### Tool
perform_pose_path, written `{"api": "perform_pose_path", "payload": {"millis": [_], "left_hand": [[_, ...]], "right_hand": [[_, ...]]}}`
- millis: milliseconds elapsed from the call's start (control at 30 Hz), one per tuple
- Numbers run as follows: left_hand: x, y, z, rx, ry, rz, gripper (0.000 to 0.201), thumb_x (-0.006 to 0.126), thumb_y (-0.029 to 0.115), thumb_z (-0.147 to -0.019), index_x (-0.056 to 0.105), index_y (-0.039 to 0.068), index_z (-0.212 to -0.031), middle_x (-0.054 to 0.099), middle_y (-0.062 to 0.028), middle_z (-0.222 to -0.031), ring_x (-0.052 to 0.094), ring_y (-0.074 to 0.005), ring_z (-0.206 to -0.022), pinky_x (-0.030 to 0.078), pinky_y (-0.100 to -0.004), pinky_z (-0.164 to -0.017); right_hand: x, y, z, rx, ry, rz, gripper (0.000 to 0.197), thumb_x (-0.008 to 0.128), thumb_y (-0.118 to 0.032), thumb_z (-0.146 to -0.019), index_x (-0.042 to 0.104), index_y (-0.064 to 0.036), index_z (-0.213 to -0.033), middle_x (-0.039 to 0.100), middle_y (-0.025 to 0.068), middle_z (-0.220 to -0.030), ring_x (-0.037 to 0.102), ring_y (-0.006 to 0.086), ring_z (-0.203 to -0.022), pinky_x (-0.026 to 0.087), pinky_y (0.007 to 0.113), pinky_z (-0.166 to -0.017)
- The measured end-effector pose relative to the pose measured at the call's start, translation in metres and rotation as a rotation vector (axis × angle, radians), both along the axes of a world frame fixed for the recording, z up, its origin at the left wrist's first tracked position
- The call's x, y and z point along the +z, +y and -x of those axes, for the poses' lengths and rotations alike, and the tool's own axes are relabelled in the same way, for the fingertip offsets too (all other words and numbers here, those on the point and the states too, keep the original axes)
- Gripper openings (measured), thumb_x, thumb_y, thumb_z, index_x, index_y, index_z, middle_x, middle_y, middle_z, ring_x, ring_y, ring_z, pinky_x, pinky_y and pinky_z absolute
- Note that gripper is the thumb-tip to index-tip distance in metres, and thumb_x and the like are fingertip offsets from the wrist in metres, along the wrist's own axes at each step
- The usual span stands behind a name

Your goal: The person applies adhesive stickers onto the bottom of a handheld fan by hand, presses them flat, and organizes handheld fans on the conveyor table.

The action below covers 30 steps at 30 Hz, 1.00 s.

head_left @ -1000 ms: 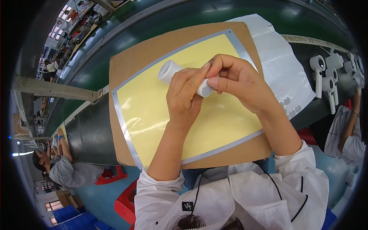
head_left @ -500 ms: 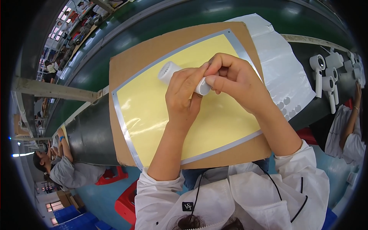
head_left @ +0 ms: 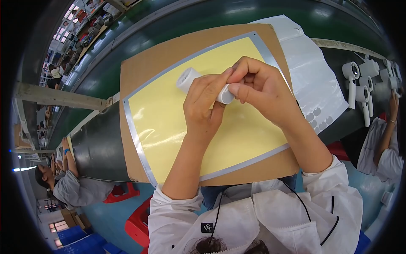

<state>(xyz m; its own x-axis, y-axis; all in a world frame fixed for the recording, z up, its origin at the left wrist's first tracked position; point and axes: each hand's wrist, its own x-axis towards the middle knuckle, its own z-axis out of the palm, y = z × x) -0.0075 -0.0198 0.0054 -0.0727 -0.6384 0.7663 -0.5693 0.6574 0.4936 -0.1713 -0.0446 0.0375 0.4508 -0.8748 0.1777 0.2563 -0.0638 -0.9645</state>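
White plastic fan part: held above the far half of the yellow mat, which lies on a cardboard sheet. Left hand: fingers closed around its handle. Right hand: fingertips pinched on the handle's near end. Clear plastic sheet: beside the cardboard's right edge.

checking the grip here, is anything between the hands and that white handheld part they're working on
Nothing visible. The left hand and the right hand both grip the white handheld part directly, above the yellow mat; no tool or other thing lies between them.
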Motion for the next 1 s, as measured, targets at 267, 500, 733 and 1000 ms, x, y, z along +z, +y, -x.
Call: {"api": "perform_pose_path", "payload": {"millis": [267, 500, 733, 1000], "left_hand": [[0.0004, 0.0016, 0.0006, 0.009, 0.008, 0.002, 0.052, 0.072, -0.009, -0.069, 0.069, 0.008, -0.118, 0.069, -0.0083, -0.099, 0.064, -0.0268, -0.090, 0.052, -0.0338, -0.077], [0.0007, 0.0013, 0.0002, -0.019, 0.018, -0.032, 0.052, 0.071, -0.009, -0.069, 0.069, 0.008, -0.118, 0.069, -0.0079, -0.100, 0.064, -0.0262, -0.091, 0.052, -0.0334, -0.078], [0.0015, 0.0012, 0.0005, -0.013, 0.007, -0.042, 0.051, 0.071, -0.009, -0.070, 0.069, 0.008, -0.118, 0.070, -0.0082, -0.101, 0.064, -0.0264, -0.091, 0.052, -0.0338, -0.078], [0.0040, 0.0029, 0.0043, 0.018, 0.022, -0.067, 0.048, 0.072, -0.007, -0.072, 0.069, 0.007, -0.119, 0.070, -0.0092, -0.103, 0.065, -0.0271, -0.092, 0.052, -0.0338, -0.079]], "right_hand": [[-0.0011, 0.0016, 0.0011, -0.034, 0.019, 0.071, 0.010, 0.065, -0.008, -0.091, 0.059, -0.0002, -0.094, 0.065, 0.0051, -0.086, 0.063, 0.0093, -0.079, 0.051, 0.024, -0.071], [-0.0006, -0.0008, 0.0047, 0.030, 0.000, 0.012, 0.011, 0.065, -0.010, -0.092, 0.059, -0.0010, -0.094, 0.065, 0.0049, -0.085, 0.063, 0.0094, -0.079, 0.050, 0.024, -0.069], [0.0024, 0.0014, 0.0022, -0.014, 0.065, 0.052, 0.011, 0.066, -0.008, -0.091, 0.057, -0.0018, -0.091, 0.064, 0.0044, -0.085, 0.063, 0.0089, -0.078, 0.051, 0.024, -0.071], [-0.0045, 0.0007, -0.0041, -0.041, -0.041, 0.083, 0.014, 0.067, -0.009, -0.091, 0.055, -0.0025, -0.094, 0.059, 0.0019, -0.082, 0.060, 0.0074, -0.077, 0.049, 0.022, -0.069]]}}
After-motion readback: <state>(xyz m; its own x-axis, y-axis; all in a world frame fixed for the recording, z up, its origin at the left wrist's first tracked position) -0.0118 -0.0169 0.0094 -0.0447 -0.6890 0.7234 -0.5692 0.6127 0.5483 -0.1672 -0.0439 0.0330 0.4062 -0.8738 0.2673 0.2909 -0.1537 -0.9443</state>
